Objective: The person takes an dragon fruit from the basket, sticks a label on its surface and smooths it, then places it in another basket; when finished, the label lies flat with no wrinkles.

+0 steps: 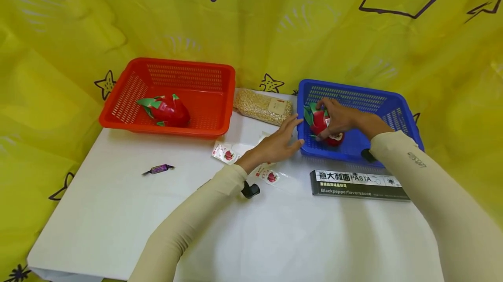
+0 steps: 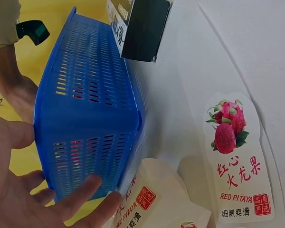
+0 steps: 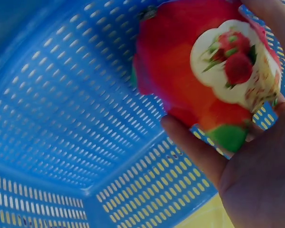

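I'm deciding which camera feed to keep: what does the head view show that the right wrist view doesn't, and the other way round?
Only the head view: the left hand, the red basket with one dragon fruit in it, the purple-wrapped candy, the bag of yellow grain, the pitaya labels and the black pepper pasta box.

Only the right wrist view: a clear, recognisable pitaya picture on the held dragon fruit.

Both: the right hand gripping that fruit in the blue basket, and the yellow backdrop.
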The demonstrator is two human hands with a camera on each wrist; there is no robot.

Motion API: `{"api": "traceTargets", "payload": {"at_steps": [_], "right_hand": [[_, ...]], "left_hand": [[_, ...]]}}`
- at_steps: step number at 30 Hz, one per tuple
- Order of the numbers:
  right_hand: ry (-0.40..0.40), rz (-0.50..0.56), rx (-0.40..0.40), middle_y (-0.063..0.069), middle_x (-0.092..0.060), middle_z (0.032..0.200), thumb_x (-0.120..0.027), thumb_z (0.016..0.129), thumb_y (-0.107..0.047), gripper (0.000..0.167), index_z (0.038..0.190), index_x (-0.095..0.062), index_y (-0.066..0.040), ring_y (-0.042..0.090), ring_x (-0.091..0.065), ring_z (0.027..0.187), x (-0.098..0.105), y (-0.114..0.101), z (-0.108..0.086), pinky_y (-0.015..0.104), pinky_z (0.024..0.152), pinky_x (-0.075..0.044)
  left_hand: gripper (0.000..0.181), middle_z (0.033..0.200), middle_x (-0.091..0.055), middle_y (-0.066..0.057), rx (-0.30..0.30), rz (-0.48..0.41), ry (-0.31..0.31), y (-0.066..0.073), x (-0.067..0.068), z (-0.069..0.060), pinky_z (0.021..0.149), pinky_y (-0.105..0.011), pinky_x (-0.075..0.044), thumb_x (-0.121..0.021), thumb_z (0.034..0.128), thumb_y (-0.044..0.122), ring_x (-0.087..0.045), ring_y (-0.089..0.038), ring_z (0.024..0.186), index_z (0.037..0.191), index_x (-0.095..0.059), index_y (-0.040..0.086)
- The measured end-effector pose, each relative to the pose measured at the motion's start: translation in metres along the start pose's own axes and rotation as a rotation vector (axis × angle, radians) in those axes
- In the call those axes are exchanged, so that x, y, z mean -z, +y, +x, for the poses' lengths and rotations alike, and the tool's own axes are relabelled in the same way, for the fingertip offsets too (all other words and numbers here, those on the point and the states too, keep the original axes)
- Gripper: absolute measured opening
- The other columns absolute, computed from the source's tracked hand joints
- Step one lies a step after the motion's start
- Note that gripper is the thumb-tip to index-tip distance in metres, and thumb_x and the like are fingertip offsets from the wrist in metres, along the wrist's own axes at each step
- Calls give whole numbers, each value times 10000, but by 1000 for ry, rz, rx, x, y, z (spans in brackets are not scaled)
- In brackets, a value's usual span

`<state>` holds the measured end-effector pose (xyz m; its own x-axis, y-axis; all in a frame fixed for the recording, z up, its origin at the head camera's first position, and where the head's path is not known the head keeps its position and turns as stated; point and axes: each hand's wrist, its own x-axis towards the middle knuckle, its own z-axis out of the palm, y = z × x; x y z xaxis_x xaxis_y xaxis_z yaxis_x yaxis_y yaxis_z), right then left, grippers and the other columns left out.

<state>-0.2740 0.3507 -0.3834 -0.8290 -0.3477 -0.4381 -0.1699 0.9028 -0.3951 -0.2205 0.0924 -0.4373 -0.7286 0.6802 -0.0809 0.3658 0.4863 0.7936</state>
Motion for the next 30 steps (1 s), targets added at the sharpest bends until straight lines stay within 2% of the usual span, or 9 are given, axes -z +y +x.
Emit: {"api": "traceTargets", "payload": {"at_steps": [3,9,18,24,30], "right_hand": [[-9,42,0,333,-389,1429,-936,788,-297,967,1446,-282,-22,540,-507,1267,-1,3,0,650,975,-557],[-35,109,-1,346,-425,1432,-933,798,-245,1025,1509,-232,-11,519,-566,1233,0,7,-1,623,956,-573],[-13,57,-51,368,-348,1423,-928,795,-338,1063,1549,-225,-79,578,-494,1262,-1,9,-4,677,956,-552],[7,57,-43,380,-333,1437,-915,801,-342,1088,1578,-205,-66,590,-487,1263,-1,10,-6,697,964,-537],[42,84,-19,377,-334,1465,-901,821,-331,1088,1596,-196,-37,580,-465,1293,-2,10,-7,704,998,-515]], "left_hand": [[711,1793,10,-25,-4,-1,-10,1,-2,-1,1135,-517,-491,-514,1125,368,-417,-295,1539,1707,-143,198],[704,1792,6,-44,-5,-5,-8,3,-4,-2,1092,-506,-527,-514,1126,354,-522,-300,1458,1706,-147,191],[703,1793,21,-27,5,-11,-9,4,-6,-4,1059,-502,-550,-501,1130,366,-547,-293,1437,1709,-133,212],[700,1795,24,6,12,-7,-8,5,-5,-4,1039,-477,-563,-497,1130,378,-563,-273,1422,1709,-138,219],[698,1796,-6,-17,21,7,14,7,-1,-3,1036,-469,-566,-517,1125,352,-582,-275,1401,1707,-168,189]]}}
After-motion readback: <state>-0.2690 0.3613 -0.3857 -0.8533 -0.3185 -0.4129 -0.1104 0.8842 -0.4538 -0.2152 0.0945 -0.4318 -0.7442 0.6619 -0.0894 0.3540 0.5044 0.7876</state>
